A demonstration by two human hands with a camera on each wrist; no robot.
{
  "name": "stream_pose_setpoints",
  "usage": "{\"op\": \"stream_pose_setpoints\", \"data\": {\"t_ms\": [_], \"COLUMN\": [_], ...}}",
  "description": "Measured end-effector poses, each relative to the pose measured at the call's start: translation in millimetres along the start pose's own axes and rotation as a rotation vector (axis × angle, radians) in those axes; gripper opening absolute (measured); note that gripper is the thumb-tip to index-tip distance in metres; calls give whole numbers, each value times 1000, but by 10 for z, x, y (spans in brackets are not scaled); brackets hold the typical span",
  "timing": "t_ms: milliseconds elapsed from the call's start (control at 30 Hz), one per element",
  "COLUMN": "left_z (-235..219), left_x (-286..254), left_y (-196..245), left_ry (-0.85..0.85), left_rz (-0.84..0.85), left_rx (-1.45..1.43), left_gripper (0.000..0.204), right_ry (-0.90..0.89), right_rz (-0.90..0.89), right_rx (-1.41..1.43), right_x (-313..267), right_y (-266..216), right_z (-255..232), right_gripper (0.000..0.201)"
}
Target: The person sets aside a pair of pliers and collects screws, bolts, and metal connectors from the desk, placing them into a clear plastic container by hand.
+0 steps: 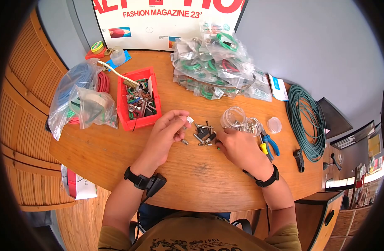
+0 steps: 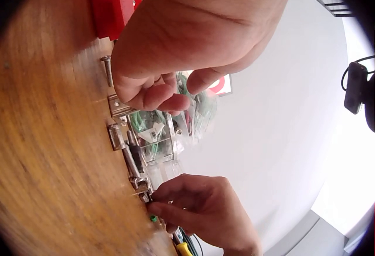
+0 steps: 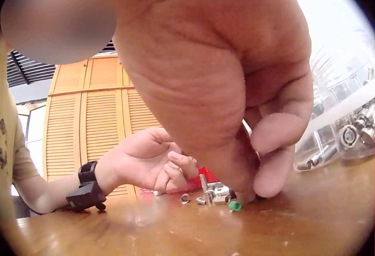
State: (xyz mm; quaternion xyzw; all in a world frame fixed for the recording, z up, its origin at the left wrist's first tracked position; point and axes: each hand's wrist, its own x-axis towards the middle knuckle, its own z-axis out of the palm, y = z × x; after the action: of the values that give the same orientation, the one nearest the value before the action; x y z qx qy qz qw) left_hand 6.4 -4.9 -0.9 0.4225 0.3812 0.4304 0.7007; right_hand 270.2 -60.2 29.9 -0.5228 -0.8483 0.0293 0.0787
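Observation:
My left hand (image 1: 169,129) hovers over the table left of a small pile of metal parts (image 1: 199,137), its fingers loosely curled and nothing showing between them. A small silver cylinder (image 1: 184,142) lies just below its fingertips, and a silver bracket-like piece (image 2: 119,105) sits close by in the left wrist view. My right hand (image 1: 238,144) reaches down at the right side of the pile, fingertips low at the tabletop. A small green piece (image 3: 235,205) lies beside its thumb. The fingertips hide what is under them, so I cannot tell whether they pinch a part.
A red bin (image 1: 156,108) of mixed parts with a brush (image 1: 125,78) stands left. Clear jars (image 1: 233,118), a lid (image 1: 274,124) and blue-handled pliers (image 1: 270,144) are at right. Behind are bagged cables (image 1: 217,67); a green cable coil (image 1: 307,121) lies far right.

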Motion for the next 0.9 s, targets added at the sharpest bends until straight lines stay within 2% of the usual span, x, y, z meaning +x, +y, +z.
{"op": "stream_pose_setpoints", "data": {"t_ms": [100,167,200,267,400,500,533,633,667,767,900], "left_z": [1,6,5,3,4,-4,-6,2,6,11,3], "left_x": [-8,-15,-14,-18,-16,-11,-9,-5,-6,-11,-3], "left_y": [14,18,20,25,32,18,14,15,19,29,5], "left_ry": [2,6,4,2,-9,-9,-7,0,-2,3,1], "left_rz": [1,-5,-7,-9,-10,-12,-14,-12,-12,-17,-15], "left_rx": [-4,-10,-12,-14,-3,-2,-2,5,7,15,-1], "left_gripper": [30,30,30,30,30,30,30,31,31,31,31], "right_ry": [9,194,192,337,372,407,408,272,273,107,90], "right_rz": [10,17,15,88,183,120,120,-120,-117,-144,-126], "right_rx": [11,149,149,207,75,33,34,87,88,74,54], "right_x": [-9,9,24,42,1,23,34,43,42,57,69], "right_y": [29,-14,-14,28,249,224,193,48,-2,-64,-34], "right_z": [-39,-226,-296,-405,-386,-333,-311,-185,-122,30,80], "right_gripper": [11,9,9,10,11,15,15,21,21,21,18]}}
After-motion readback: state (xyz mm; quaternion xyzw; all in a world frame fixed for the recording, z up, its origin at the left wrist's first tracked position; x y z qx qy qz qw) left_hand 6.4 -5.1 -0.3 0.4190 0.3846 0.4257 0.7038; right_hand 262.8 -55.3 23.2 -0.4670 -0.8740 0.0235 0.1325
